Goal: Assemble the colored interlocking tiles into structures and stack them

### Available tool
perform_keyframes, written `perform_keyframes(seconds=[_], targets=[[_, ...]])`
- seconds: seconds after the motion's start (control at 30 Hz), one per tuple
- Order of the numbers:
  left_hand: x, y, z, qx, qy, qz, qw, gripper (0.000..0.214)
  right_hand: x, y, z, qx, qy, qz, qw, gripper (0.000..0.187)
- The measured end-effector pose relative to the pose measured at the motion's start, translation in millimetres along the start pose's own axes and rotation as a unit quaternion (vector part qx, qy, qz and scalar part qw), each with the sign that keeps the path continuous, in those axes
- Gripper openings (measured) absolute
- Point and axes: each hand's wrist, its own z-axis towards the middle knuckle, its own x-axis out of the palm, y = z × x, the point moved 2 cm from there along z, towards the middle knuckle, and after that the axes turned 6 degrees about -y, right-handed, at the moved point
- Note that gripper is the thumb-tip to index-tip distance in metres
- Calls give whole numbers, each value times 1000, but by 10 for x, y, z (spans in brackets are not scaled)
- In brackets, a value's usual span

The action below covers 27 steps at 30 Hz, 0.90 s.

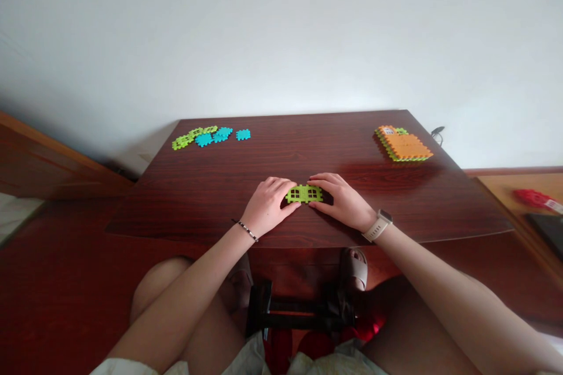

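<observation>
Near the front of the table, a lime-green toy building panel (pixel 304 194) with two window openings and notched edges lies between my hands. It looks like two small window pieces joined side by side. My left hand (pixel 270 202) grips its left end, thumb on the near edge and fingers on the far edge. At the right end, my right hand (pixel 336 199) pinches it the same way. Both hands rest at the tabletop.
On the dark wooden table (pixel 281 155), green window panels (pixel 189 137) and blue notched panels (pixel 220 135) lie at the back left. A stack of larger orange and green panels (pixel 403 145) sits at the back right. A white wall (pixel 281 35) stands behind.
</observation>
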Motion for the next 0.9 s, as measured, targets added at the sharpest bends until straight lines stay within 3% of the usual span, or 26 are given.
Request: perform_keyframes(seconds=[0.2, 0.43, 0.9], targets=[[13, -34, -14, 29, -9, 7, 1000, 25, 22, 10, -16, -13, -5, -14, 1000, 41], [103, -22, -11, 120, -15, -25, 992, 23, 32, 33, 5, -18, 0, -21, 1000, 38], [181, 25, 9, 110, -26, -30, 993, 17, 63, 2, 20, -31, -5, -28, 999, 34]])
